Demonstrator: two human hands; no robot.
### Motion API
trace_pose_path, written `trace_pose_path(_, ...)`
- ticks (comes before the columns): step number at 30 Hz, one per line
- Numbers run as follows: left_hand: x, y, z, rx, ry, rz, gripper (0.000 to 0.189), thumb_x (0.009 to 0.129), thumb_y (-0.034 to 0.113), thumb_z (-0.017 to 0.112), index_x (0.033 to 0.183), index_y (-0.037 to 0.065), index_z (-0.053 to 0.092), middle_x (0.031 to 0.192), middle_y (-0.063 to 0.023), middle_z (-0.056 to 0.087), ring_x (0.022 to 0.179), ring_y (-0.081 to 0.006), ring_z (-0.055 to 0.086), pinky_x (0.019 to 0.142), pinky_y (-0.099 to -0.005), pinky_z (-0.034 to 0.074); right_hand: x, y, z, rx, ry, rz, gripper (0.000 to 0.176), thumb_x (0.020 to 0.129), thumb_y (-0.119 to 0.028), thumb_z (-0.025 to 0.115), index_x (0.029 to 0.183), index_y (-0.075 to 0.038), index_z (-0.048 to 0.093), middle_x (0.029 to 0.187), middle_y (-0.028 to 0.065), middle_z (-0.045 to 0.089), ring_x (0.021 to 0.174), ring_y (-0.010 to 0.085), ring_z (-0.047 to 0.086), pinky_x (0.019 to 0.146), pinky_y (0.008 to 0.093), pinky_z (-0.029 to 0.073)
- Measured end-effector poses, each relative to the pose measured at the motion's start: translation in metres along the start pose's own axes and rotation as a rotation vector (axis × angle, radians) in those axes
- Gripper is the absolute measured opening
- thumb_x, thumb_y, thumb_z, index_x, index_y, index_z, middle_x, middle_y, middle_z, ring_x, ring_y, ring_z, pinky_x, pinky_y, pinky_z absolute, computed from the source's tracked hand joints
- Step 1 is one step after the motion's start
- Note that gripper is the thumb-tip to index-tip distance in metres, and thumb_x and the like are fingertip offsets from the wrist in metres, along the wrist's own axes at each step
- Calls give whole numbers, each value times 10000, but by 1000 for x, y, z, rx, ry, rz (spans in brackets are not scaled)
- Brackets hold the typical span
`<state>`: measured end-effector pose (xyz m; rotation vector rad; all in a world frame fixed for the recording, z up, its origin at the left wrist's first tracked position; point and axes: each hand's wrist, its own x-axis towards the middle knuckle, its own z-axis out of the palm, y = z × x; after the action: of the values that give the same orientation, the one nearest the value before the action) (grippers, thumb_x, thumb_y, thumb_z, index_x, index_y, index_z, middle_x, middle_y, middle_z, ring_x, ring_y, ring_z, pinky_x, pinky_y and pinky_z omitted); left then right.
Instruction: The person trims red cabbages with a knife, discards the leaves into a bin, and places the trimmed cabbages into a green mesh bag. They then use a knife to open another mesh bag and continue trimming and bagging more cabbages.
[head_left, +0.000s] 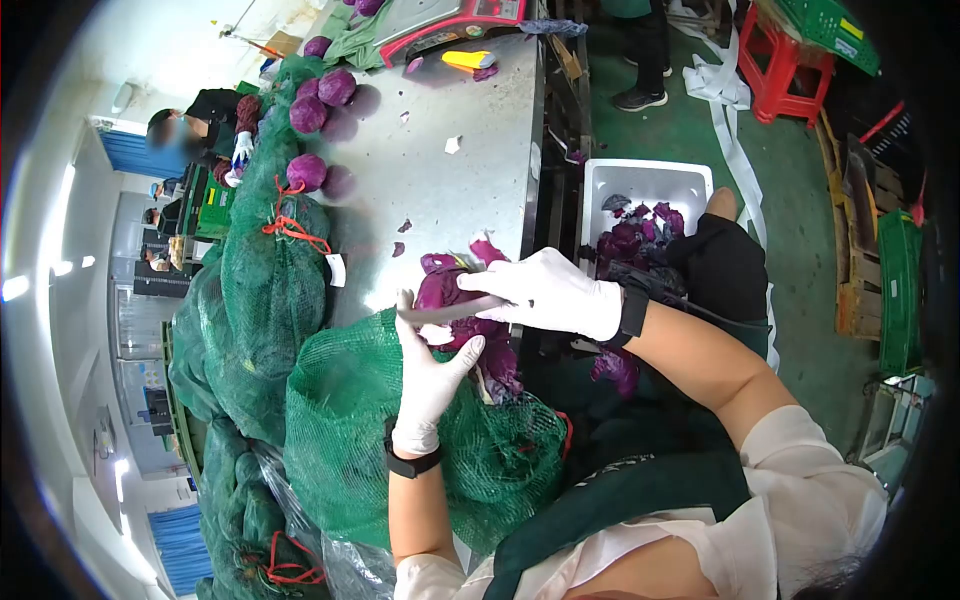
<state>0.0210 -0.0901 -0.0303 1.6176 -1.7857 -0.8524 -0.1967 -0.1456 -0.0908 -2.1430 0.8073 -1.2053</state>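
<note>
- At frame centre, gripping a grey blade-like tool (455,312) in the right hand (555,290), by ragged purple cabbage (437,291) — not fully bared.
- Beside it, with left hand (428,380) open, thumb apart.
- Upper right, in white tub (648,167), with loose leaves (622,243) already heaped.

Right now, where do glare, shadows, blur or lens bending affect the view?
Head view: the metal table glares white just left of the loose-leaved red cabbage; whole red cabbages throw dim shadows or reflections on it; ceiling lights are blown out at left; the wide lens bends the room, with black corners; the knife looks smeared, maybe by motion; a blurred patch covers part of the co-worker.
</note>
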Motion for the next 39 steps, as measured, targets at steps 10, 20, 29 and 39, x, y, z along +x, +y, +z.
trace_pose_path(10,27,20,2,-51,-29,73,946,738,192,869,1470,-2,302,1331,-163,538,1214,-246,548,1063,-387,444,20,21,-10,-350,-171,-188,488,807,-211,717,1244,-51,574,823,77,619,655,263,653,584,380,553)
trace_pose_path(20,22,-8,-19,-351,-77,-79,988,655,187,939,1430,-6,358,1395,-134,486,1257,-251,521,1084,-387,432,22,92,-27,167,403,564,176,870,-218,645,835,-47,673,675,129,636,575,214,595,580,338,479)
trace_pose_path(29,24,-2,-15,-278,-125,6,1080,591,151,967,1461,4,344,1420,-152,458,1280,-251,500,1104,-396,433,40,3,-15,145,-49,498,410,860,-432,660,1038,-64,692,871,173,712,802,370,695,760,427,550)
trace_pose_path(39,42,-55,-21,-1056,-287,-220,827,830,259,788,1488,35,338,1445,-196,458,1316,-378,501,1043,-554,490,19,53,-9,752,49,908,137,892,-142,614,843,-15,633,608,11,549,408,107,517,382,278,439)
